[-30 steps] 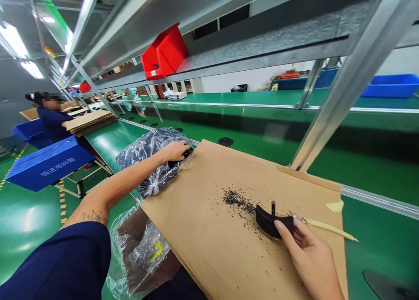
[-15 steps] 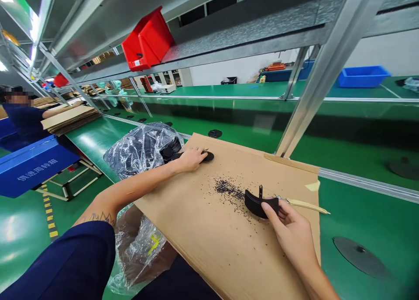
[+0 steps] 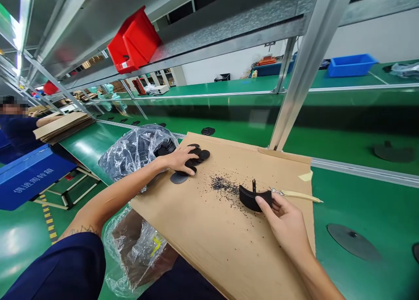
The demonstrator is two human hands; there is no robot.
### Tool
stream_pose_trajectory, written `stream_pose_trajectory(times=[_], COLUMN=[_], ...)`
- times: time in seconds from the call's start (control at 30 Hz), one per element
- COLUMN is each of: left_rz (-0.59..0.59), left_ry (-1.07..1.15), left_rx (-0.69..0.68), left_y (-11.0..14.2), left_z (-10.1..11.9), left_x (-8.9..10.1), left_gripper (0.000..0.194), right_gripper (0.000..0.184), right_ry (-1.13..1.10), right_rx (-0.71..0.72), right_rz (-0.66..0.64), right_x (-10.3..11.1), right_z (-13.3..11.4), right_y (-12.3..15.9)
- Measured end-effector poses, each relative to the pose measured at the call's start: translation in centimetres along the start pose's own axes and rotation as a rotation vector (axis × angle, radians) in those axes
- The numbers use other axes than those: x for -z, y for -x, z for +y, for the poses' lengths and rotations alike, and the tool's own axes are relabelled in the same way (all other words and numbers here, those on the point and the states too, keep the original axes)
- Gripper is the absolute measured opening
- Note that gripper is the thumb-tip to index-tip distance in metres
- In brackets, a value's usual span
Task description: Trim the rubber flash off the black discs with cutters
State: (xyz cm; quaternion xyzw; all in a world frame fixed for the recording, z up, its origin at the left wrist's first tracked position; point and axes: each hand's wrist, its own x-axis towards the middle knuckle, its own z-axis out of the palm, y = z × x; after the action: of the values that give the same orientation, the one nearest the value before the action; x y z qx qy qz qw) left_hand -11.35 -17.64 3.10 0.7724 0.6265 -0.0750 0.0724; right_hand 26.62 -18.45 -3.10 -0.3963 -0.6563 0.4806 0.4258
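Observation:
A brown cardboard sheet (image 3: 212,243) lies across the green bench in front of me. My left hand (image 3: 178,159) rests on a spread of several flat black discs (image 3: 196,155) at the sheet's far left corner, fingers pressed down on them. Behind it sits a clear plastic bag (image 3: 134,149) holding more black discs. My right hand (image 3: 284,223) grips a curved black part (image 3: 250,197) with a small upright pin, standing on the sheet. Small cream-handled scissors (image 3: 296,195) stick out from the same hand. Black crumbs (image 3: 224,185) are scattered left of the part.
A green conveyor (image 3: 343,134) runs behind the sheet, carrying black discs (image 3: 353,241). A slanted metal post (image 3: 304,68) rises at the sheet's far edge. A second plastic-lined box (image 3: 144,252) sits by my lap. A co-worker (image 3: 16,125) with stacked cardboard works far left beside a blue crate (image 3: 29,180).
My left hand has come out of the plastic bag and spread several black discs on the sheet's corner. My right hand keeps its hold on the curved part.

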Motion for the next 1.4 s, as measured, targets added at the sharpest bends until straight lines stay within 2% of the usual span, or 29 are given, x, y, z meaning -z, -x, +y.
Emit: stream_pose_trajectory(times=[0.1,0.17,0.27,0.4,0.47,0.53,0.63,0.7,0.8,0.9,1.0,1.1,1.17,1.27,1.4], left_rz=[0.103,0.131,0.133,0.122,0.143,0.176,0.253,0.321,0.411,0.448,0.429,0.387,0.373,0.381,0.384], left_ry=[0.028,0.042,0.073,0.124,0.159,0.205,0.299,0.38,0.51,0.76,1.242,1.506,1.554,1.447,1.285], left_rx=[-0.025,-0.035,-0.048,-0.022,0.0,0.013,0.024,0.039,0.043,-0.025,-0.133,-0.12,-0.082,-0.048,-0.093], left_y=[-0.8,-1.8,-3.9,-6.1,-6.6,-6.8,-6.6,-6.4,-5.6,-4.2,-2.3,-0.7,0.0,0.8,1.4], left_z=[0.4,0.8,1.0,0.7,0.6,0.8,1.4,2.0,3.9,7.4,11.9,15.6,17.1,17.9,17.6], left_x=[0.4,0.4,-0.1,-1.0,-1.1,-0.9,-0.3,0.3,0.7,0.1,-1.5,-3.9,-5.5,-7.1,-7.4], left_gripper=[0.047,0.04,0.045,0.063,0.063,0.05,0.02,0.009,0.011,0.023,0.035,0.04,0.037,0.025,0.026], right_gripper=[0.035,0.034,0.033,0.033,0.033,0.033,0.032,0.032,0.032,0.033,0.033,0.033,0.034,0.034,0.032], right_ry=[0.0,0.004,0.008,0.014,0.006,-0.002,-0.014,-0.022,-0.039,-0.077,-0.105,-0.17,-0.193,-0.151,-0.114], right_rx=[0.007,-0.004,-0.011,0.002,0.0,0.0,-0.001,-0.013,-0.052,-0.083,-0.133,-0.222,-0.263,-0.282,-0.293], right_rz=[0.001,-0.004,-0.011,-0.003,-0.002,-0.005,-0.012,-0.015,-0.019,-0.033,-0.043,-0.08,-0.106,-0.125,-0.14], right_x=[0.0,0.0,0.0,0.0,0.0,0.0,0.0,0.0,0.0,-0.1,-0.2,-0.5,-0.7,-1.0,-1.2], right_z=[0.0,-0.1,-0.2,-0.3,-0.4,-0.4,-0.3,-0.2,-0.2,-0.5,-1.0,-1.3,-1.4,-1.8,-2.3], right_y=[0.0,0.0,0.0,0.0,0.1,0.1,0.1,0.1,0.1,0.2,0.5,0.9,1.1,1.5,1.7])
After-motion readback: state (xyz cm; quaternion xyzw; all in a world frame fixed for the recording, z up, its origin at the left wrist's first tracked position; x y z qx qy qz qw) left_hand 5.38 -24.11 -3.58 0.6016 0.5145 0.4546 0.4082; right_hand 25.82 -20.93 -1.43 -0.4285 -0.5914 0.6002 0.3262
